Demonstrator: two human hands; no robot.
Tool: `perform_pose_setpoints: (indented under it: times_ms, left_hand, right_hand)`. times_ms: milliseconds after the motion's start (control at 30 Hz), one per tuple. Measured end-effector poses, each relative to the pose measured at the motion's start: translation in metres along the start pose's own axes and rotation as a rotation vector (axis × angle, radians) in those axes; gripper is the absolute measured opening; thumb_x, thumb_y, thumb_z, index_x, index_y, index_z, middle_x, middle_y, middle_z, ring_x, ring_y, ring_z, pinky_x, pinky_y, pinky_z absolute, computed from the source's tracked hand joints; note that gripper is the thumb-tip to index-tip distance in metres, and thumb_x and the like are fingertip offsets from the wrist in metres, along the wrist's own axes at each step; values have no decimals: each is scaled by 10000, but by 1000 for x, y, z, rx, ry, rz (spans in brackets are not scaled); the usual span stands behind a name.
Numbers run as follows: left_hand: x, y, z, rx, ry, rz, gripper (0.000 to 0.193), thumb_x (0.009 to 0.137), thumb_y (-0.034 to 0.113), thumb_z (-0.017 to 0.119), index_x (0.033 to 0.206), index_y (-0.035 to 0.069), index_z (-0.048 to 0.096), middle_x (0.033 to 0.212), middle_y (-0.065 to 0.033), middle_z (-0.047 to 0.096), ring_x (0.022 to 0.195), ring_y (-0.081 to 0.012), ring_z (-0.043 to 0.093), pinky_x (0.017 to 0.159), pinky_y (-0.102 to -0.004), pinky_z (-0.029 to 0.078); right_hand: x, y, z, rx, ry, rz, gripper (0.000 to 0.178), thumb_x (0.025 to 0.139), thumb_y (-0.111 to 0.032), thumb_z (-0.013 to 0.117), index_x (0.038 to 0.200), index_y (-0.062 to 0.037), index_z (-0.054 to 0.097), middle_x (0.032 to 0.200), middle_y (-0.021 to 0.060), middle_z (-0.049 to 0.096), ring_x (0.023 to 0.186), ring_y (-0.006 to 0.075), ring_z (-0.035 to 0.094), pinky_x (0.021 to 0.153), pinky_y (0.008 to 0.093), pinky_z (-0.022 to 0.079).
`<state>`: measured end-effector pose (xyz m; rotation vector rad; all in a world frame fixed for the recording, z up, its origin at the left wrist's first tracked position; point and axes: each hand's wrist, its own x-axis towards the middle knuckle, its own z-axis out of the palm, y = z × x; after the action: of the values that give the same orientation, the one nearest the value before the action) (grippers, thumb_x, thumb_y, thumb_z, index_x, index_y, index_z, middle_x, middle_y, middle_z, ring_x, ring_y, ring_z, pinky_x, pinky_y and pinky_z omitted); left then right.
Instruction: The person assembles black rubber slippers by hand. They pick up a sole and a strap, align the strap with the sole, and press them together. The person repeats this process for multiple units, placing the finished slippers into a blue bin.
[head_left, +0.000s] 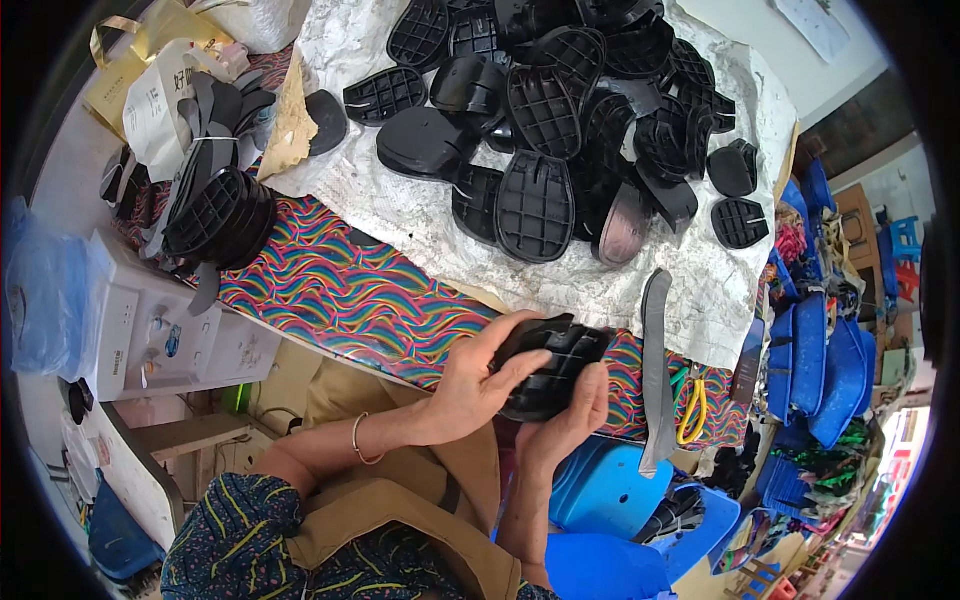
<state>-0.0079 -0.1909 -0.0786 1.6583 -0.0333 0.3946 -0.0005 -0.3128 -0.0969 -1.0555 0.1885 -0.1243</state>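
Note:
Between my two hands, close to the table's front edge, is a black shoe sole piece (570, 362) with a ribbed grid facing up. My left hand (470, 385) grips its left side, with fingers lying over the grid. On the lower right side, my right hand (570, 425) clasps the same piece from below, thumb along its edge. Beyond them lies a heap of similar black sole pieces (535, 207), some grid side up and some smooth side up, on a crinkled white sheet (580, 290).
A stack of black soles (205, 225) stands at the left beside dark strips tied in a bundle (215, 145). Yellow-handled scissors (692, 412) and a long grey strip (655, 350) lie at right. Blue bins (825, 360) stand beyond; a blue stool (615, 485) is below the table.

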Motion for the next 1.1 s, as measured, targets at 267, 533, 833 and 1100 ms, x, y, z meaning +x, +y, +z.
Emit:
perform_pose_setpoints:
  times_ms: [267, 533, 833, 1100]
  left_hand:
    - [26, 13, -31, 655, -238, 412, 496, 654, -25, 674, 1140, -57, 584, 843, -146, 636, 733, -292, 648, 619, -407, 503]
    - [34, 13, -18, 731, -341, 452, 470, 688, -2, 654, 1151, -29, 577, 763, -105, 567, 674, -272, 605, 595, -401, 479]
    - [39, 2, -17, 542, -296, 408, 419, 649, -23, 691, 1055, 61, 635, 743, -105, 612, 657, -308, 622, 579, -423, 472]
    - [42, 9, -13, 511, -300, 298, 375, 649, -31, 698, 1006, 57, 623, 791, -128, 658, 698, -334, 652, 594, -438, 480]
  right_hand:
    - [17, -38, -20, -1022, -261, -724, 382, 848, -109, 711, 1211, -6, 658, 1087, 94, 618, 991, 248, 571, 851, 356, 484]
    - [49, -44, -22, -1256, -561, -1044, 343, 703, -33, 792, 1039, -15, 721, 931, 87, 645, 838, 265, 604, 704, 355, 519]
    - [47, -40, -23, -1248, -539, -898, 317, 714, 3, 769, 1017, -12, 676, 864, 90, 612, 803, 275, 584, 682, 383, 495]
    - [57, -51, -23, -1324, -658, -848, 304, 714, -76, 791, 974, -21, 642, 893, 91, 609, 812, 266, 595, 647, 368, 503]
